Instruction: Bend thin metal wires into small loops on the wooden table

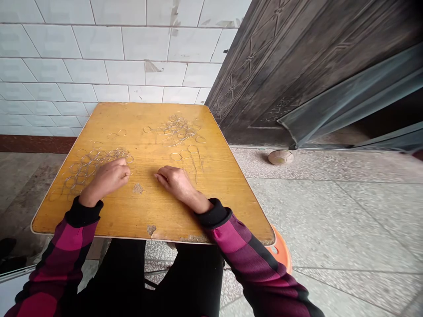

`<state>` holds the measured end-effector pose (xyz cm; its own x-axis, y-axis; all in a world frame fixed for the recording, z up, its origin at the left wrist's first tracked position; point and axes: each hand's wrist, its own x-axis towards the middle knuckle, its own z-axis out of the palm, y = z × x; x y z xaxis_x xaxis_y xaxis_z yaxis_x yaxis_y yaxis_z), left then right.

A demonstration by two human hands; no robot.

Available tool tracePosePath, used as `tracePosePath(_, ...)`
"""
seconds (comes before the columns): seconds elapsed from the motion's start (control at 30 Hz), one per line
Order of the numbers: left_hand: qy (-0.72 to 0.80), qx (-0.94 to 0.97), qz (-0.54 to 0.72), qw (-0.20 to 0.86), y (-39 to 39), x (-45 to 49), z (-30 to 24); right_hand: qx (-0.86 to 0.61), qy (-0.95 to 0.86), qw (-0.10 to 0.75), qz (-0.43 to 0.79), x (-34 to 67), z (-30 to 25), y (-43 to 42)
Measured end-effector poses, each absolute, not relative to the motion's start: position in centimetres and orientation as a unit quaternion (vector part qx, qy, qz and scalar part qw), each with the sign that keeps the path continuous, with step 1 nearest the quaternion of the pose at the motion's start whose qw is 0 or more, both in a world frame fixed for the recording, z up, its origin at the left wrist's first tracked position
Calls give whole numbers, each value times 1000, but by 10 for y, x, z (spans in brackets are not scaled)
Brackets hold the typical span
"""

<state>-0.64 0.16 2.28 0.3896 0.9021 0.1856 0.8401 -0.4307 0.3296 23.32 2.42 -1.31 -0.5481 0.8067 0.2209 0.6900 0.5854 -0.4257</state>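
My left hand [107, 178] rests on a small yellow wooden table [148, 211], its fingers curled at the right edge of a pile of thin wire rings [84, 167]. My right hand [175, 181] lies knuckles up near the table's middle, fingers bent and pressed to the surface; what they pinch, if anything, is too small to see. A second tangle of wire loops [175, 130] lies at the far right. A few loose wire pieces [187, 155] lie just beyond my right hand. A pair of rings [116, 134] sits apart at the far centre.
A white tiled wall [99, 57] stands behind the table. A dark metal door [297, 66] is open at the right. A small ball [280, 157] lies on the stone floor by the door. An orange stool [280, 253] shows under the table's right corner.
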Motion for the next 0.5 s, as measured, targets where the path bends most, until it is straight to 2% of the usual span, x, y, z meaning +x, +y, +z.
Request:
tracePosePath(0.17,543,712,347,280,0,-19,37,-426,-870,201,147,233,-15,25)
tracePosePath(0.3,526,581,463,413,0,-15,39,-404,-858,251,192,232,-15,25)
tracePosePath(0.5,484,503,515,498,4,13,25,-381,-722,327,477,222,-16,18)
